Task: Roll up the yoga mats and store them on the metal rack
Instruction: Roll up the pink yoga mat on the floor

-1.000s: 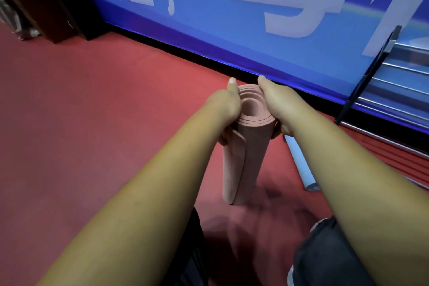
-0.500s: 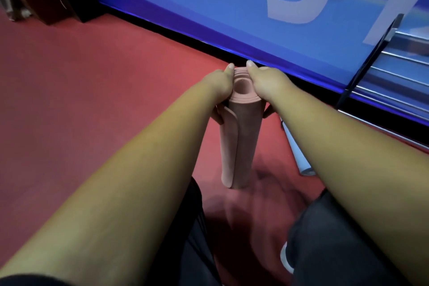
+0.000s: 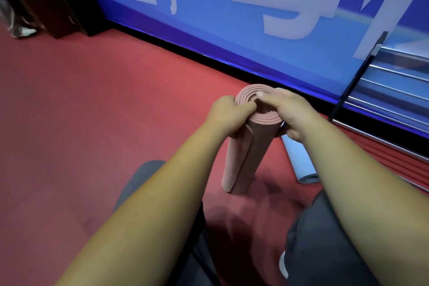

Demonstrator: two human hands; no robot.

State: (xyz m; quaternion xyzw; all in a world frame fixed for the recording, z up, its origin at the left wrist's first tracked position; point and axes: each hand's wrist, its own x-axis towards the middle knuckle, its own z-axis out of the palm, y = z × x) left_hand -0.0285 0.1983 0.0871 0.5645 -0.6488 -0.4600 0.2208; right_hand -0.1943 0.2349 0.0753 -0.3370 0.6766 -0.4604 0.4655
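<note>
Red floor (image 3: 92, 123), left hand (image 3: 228, 114), right hand (image 3: 292, 114) gripping upright pink mat (image 3: 246, 158)

Red floor (image 3: 92, 127) from 6 to 9 o'clock, blue banner (image 3: 206, 21) w/ white lettering at 12–2, dark cabinet (image 3: 53, 0) at 11.

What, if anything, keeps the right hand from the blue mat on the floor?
Probably reachable, yes: the blue mat lies uncovered close by the right hand, which grips the pink mat now.
</note>
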